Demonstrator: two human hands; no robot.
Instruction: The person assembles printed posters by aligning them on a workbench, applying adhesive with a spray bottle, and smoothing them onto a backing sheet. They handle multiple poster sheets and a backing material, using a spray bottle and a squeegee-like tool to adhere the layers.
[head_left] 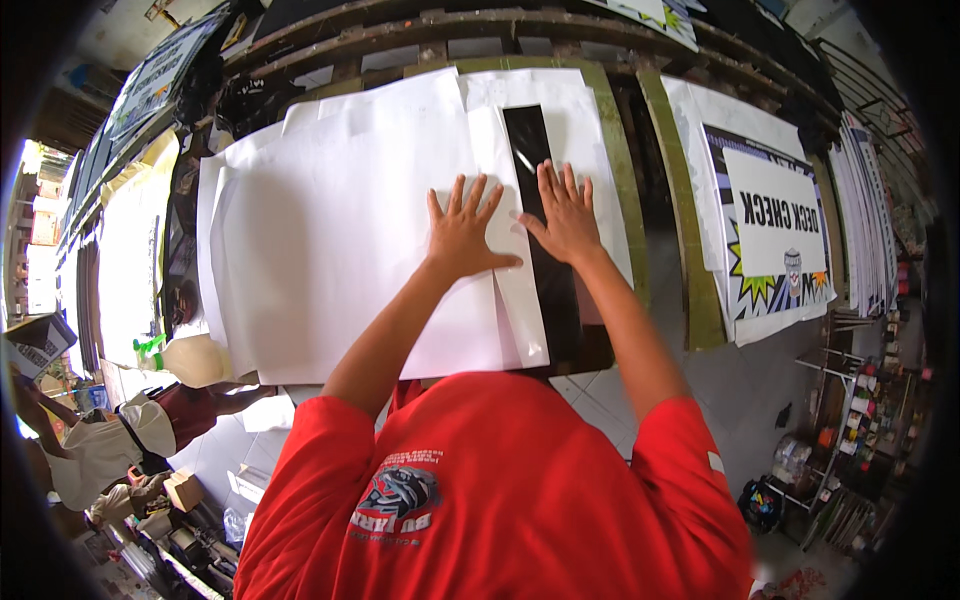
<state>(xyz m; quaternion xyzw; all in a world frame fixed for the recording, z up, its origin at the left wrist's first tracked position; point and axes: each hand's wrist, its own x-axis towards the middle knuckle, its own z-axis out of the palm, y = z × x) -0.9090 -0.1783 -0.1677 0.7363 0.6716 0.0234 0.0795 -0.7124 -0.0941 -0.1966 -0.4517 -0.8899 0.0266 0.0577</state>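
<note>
One large white sheet, plain and slightly wavy, lay beneath the left hand; one long, glossy black strip lay partly beneath the right hand. Both hands were spread flat, palms down, gripping nothing. Bare sheet extended left of the left hand; the surface's olive edge, then a gap, lay right of the right hand.

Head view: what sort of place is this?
Probably a sign-making or print workshop, though the pictures don't settle it. Large white sheets lie under the left hand, a printed poster with starbursts lies to the right, and more sheets are stacked beyond it.
</note>
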